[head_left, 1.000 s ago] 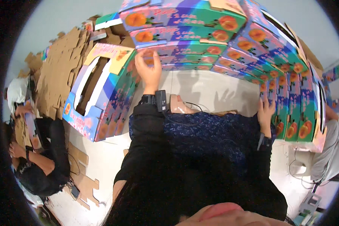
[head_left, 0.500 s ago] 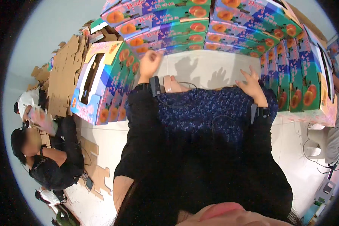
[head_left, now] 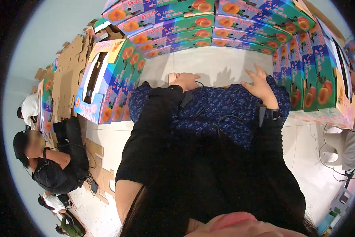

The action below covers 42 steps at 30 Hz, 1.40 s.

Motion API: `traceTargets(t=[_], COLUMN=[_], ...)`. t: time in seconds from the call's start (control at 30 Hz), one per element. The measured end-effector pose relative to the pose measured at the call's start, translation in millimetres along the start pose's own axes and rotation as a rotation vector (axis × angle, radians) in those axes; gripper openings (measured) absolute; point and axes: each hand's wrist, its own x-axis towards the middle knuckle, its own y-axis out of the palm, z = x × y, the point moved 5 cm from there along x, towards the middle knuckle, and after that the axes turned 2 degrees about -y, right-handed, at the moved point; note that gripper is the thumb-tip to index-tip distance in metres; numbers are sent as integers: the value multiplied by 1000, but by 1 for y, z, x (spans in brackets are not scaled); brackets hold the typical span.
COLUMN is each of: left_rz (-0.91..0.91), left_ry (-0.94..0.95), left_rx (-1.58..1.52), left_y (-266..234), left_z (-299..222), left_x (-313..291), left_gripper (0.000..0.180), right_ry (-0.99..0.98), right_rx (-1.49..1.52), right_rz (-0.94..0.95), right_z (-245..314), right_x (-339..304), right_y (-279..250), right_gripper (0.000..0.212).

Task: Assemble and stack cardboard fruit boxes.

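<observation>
My left hand [head_left: 186,81] is over the front edge of my dark blue flowered skirt [head_left: 232,102], its fingers stretched to the right and nothing seen in them. Just beside it shows a pale pink sandal strap [head_left: 172,78], the foot mostly hidden behind the hand. My right hand [head_left: 260,84] hovers at the skirt's right front edge with its fingers spread, holding nothing. A stack of fruit-printed carton boxes [head_left: 309,79] stands nearest to it on the right. Both hands are apart from the boxes.
Stacked boxes [head_left: 173,29] with peach pictures form a wall ahead. More boxes with a handle slot [head_left: 106,87] stand on my left. Behind them lean flat brown cardboard sheets [head_left: 69,75]. A person in black [head_left: 55,170] sits far left; another's grey clothing [head_left: 353,146] shows at right.
My left hand has moved right and toward me, from beside the left boxes to over the skirt, its curled fingers now stretched out. My right hand has shifted slightly left.
</observation>
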Motion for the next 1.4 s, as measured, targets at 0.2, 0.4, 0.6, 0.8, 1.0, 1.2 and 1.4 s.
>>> traceTargets(t=[0.2, 0.4, 0.6, 0.8, 1.0, 1.2, 1.4], left_rz=[-45, -501, -914, -1577, -1532, -2266, -1364], left_ry=[-41, -578, -1090, -1336, -434, -556, -1991], left_rx=[177, 129, -353, -144, -795, -281, 632], left_y=[1, -28, -39, -137, -187, -197, -189], left_z=[14, 93, 193, 139, 67, 4, 86], left_x=[15, 9, -36, -110, -209, -390, -535], left_gripper=[25, 24, 28, 35, 39, 39, 33], right_ry=[18, 14, -8, 19, 19, 11, -31], right_rx=[-20, 0, 12, 31, 45, 49, 6], right_rz=[22, 23, 52, 75, 135, 162, 171], right_z=[0, -5, -3, -2, 0, 0, -5], right_x=[1, 2, 5, 4, 4, 6, 8], right_y=[-1, 1, 2, -1, 1, 3, 4], right_gripper=[54, 53, 53, 51, 52, 53, 47])
